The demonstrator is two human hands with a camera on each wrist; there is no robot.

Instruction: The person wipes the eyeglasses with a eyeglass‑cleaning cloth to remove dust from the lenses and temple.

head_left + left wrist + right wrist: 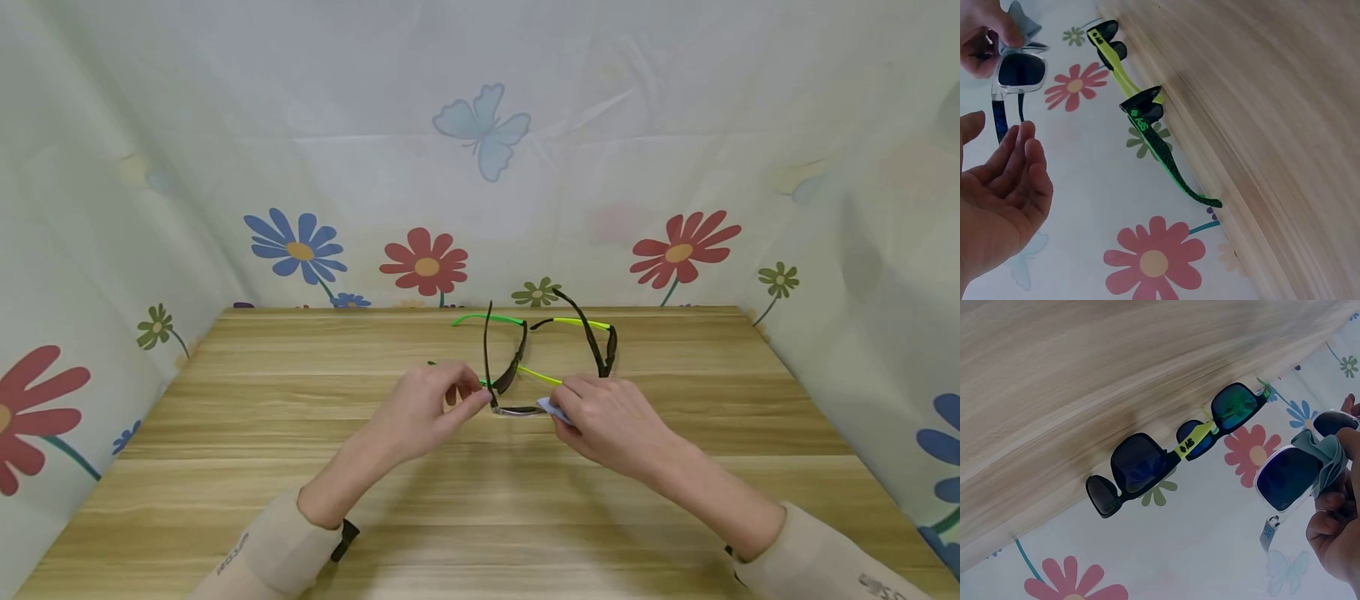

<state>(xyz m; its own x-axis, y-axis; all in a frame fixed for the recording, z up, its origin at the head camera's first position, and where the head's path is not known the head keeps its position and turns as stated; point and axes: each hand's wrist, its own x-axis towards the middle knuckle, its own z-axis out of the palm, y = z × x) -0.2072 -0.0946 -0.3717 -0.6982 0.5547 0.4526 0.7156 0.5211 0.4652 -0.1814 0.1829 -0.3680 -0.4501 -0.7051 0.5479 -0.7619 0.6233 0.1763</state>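
My right hand pinches a light blue cloth around one side of a pair of sunglasses with a clear frame and dark lenses. The cloth covers part of one lens, as the right wrist view shows. These sunglasses are raised above the table, their dark temples pointing away from me. My left hand is beside their other end, fingertips right at the patterned temple. In the left wrist view its fingers are loosely bent and the thumb stands apart from them.
Beyond the hands, black-and-green sunglasses and black-and-yellow sunglasses stand side by side on the wooden table, temples unfolded. A flower-printed cloth backdrop encloses the table's back and sides.
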